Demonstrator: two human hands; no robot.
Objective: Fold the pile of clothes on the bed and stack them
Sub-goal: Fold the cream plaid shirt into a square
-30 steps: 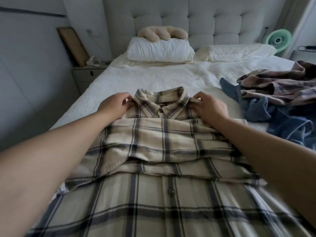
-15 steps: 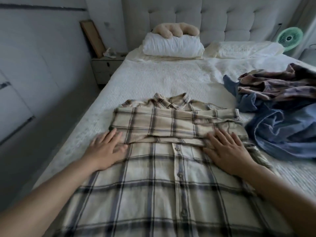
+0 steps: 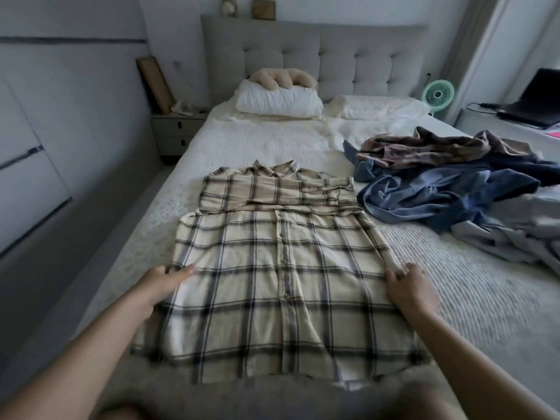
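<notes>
A cream plaid shirt (image 3: 272, 268) lies buttoned side up on the bed, collar toward the headboard, with its sleeves folded across the chest. My left hand (image 3: 165, 283) rests on the shirt's left edge at mid-body, fingers stretched onto the fabric. My right hand (image 3: 409, 287) rests on the right edge at the same height, fingertips on the cloth; both hands are a little blurred. An unfolded pile lies to the right: a brown plaid garment (image 3: 424, 150), blue clothes (image 3: 439, 195) and grey ones (image 3: 521, 237).
The white ribbed bedspread (image 3: 257, 144) runs up to two pillows (image 3: 278, 101) and a tufted headboard. A nightstand (image 3: 175, 131) stands left of the bed. A green fan (image 3: 438, 93) and a laptop (image 3: 536, 101) are at the right.
My hands left the collar, pressed flat below the folded sleeves, then slid toward me and outward to the shirt's side edges. The camera pulled back, showing the whole shirt.
</notes>
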